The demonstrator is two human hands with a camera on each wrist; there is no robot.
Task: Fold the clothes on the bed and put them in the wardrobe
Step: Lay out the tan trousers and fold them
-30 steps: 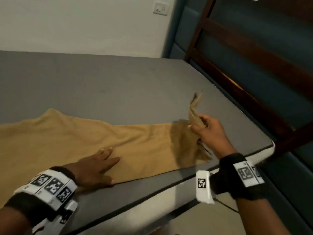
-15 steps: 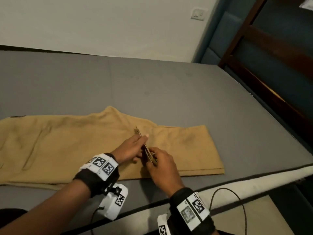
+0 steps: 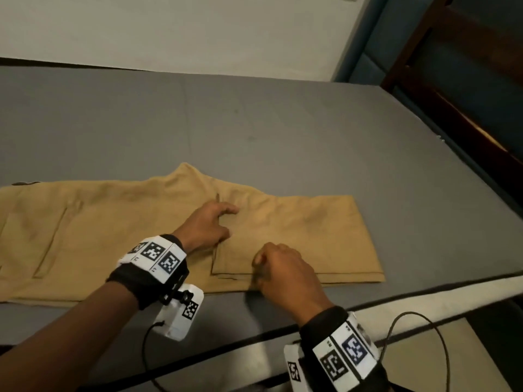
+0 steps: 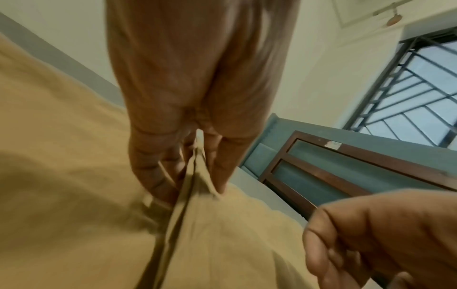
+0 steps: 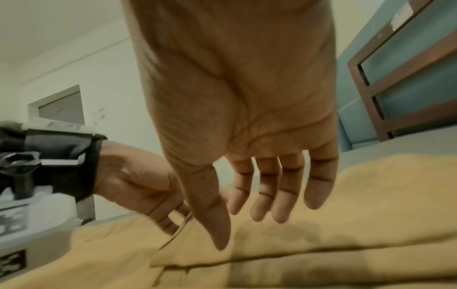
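Tan trousers [image 3: 297, 230] lie flat on the grey bed [image 3: 283, 123], with the leg end folded back over the middle. My left hand [image 3: 215, 222] rests on the fold's edge. In the left wrist view its thumb and fingers [image 4: 153, 176] pinch the trouser hem [image 4: 188, 195], which runs between them. My right hand [image 3: 280, 267] sits over the near edge of the folded leg. The right wrist view shows its fingers [image 5: 262, 195] hanging relaxed just above the cloth [image 5: 371, 205], holding nothing.
The bed's near edge [image 3: 396, 312] runs below my wrists, with floor [image 3: 438, 363] and a loose cable [image 3: 441, 349] beyond it. A dark wooden headboard with blue panels [image 3: 467, 94] stands to the right. A pale wall [image 3: 198, 29] runs along the far side.
The raised leg end was carried left over the trousers and laid down. My right hand has let go of the hem and moved to the near edge; my left hand still pinches it.
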